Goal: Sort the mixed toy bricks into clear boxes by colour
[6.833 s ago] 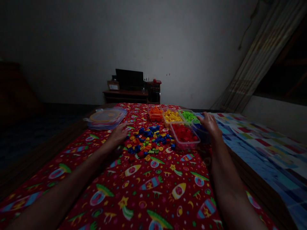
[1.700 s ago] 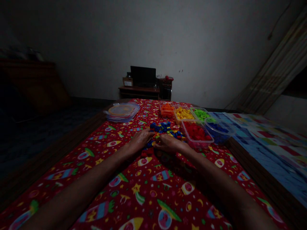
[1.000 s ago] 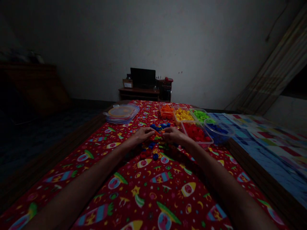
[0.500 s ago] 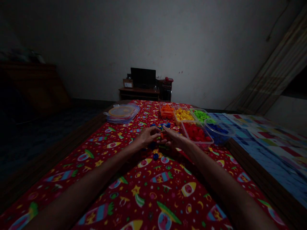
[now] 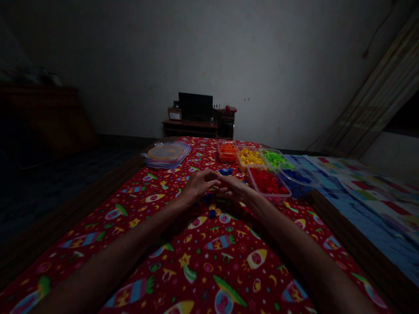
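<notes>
The left hand (image 5: pixel 199 185) and right hand (image 5: pixel 236 188) meet just left of the tub of red bricks (image 5: pixel 273 202), grips half-curled; whether they hold anything is hidden. Small blue and yellow toy bricks (image 5: pixel 212 213) lie beneath and around them.

Red rocket cloth (image 5: pixel 131 226) | 5 plas. tubs (image 5: pixel 266 199) | lidded box (image 5: pixel 166 162) | loose bricks (image 5: pixel 212 213)

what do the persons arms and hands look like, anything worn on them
The left arm and right arm are bare, with no sleeves or gloves. No watch, ring or band shows on the left hand or right hand, though dim light could hide small items.
</notes>
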`<state>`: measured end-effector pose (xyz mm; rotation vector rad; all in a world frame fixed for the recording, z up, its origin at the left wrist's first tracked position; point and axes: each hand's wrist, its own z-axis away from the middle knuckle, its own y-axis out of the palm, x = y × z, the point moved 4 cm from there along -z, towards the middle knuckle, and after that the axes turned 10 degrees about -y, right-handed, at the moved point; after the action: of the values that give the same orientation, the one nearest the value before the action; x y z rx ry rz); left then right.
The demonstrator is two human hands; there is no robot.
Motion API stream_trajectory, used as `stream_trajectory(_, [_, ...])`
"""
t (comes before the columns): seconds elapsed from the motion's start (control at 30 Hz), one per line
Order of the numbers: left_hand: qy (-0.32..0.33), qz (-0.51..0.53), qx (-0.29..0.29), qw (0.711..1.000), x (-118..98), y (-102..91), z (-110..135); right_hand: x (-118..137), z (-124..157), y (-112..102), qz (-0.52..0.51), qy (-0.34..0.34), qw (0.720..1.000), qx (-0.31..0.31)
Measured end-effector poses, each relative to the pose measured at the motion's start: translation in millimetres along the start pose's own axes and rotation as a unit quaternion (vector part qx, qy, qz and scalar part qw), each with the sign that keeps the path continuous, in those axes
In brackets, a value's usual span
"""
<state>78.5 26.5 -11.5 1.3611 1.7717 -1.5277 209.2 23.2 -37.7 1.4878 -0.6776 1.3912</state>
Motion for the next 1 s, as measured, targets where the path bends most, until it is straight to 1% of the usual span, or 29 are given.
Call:
stream_trajectory(0.1, [-0.012, -0.006, -0.022, 1.000, 4, -14.7, -7, 3, 0, -6, -0.002, -0.015, 0.999, -0.049])
stream_trajectory(0.2, [-0.018, -0.059, -0.079, 0.995, 15, -36.3, -13, 12, 5, -11, 0.038, -0.054, 0.994, -0.085])
stream_trajectory(0.3, [-0.041, -0.118, -0.127, 0.984, 41, -50.4, -17, 23, 13, -17, 0.072, -0.071, 0.989, -0.106])
stream_trajectory(0.37, [-0.050, -0.142, -0.142, 0.978, 60, -52.1, -18, 35, 17, -25, 0.065, -0.083, 0.987, -0.123])
stream_trajectory(0.43, [-0.052, -0.141, -0.144, 0.978, 76, -49.2, -18, 51, 13, -37, 0.055, -0.103, 0.982, -0.149])
stream_trajectory(0.5, [-0.058, -0.133, -0.144, 0.979, 87, -44.9, -18, 70, 1, -50, 0.070, -0.123, 0.974, -0.175])
stream_trajectory(0.57, [-0.066, -0.130, -0.147, 0.978, 92, -42.0, -17, 89, -19, -63, 0.133, -0.123, 0.962, -0.204])
stream_trajectory(0.63, [-0.068, -0.127, -0.151, 0.978, 93, -41.2, -17, 106, -43, -73, 0.213, -0.108, 0.944, -0.227])
stream_trajectory(0.7, [-0.072, -0.121, -0.154, 0.978, 93, -42.0, -16, 119, -66, -76, 0.260, -0.100, 0.931, -0.237])
stream_trajectory(0.77, [-0.081, -0.115, -0.152, 0.978, 95, -42.9, -16, 129, -86, -75, 0.275, -0.107, 0.927, -0.233])
stream_trajectory(0.83, [-0.091, -0.107, -0.150, 0.979, 98, -43.3, -17, 137, -101, -71, 0.286, -0.120, 0.923, -0.228])
stream_trajectory(0.9, [-0.093, -0.097, -0.148, 0.980, 101, -43.0, -17, 141, -109, -68, 0.293, -0.138, 0.919, -0.223])
stream_trajectory(1.0, [-0.089, -0.088, -0.143, 0.982, 104, -41.4, -18, 134, -107, -72, 0.298, -0.163, 0.915, -0.218])
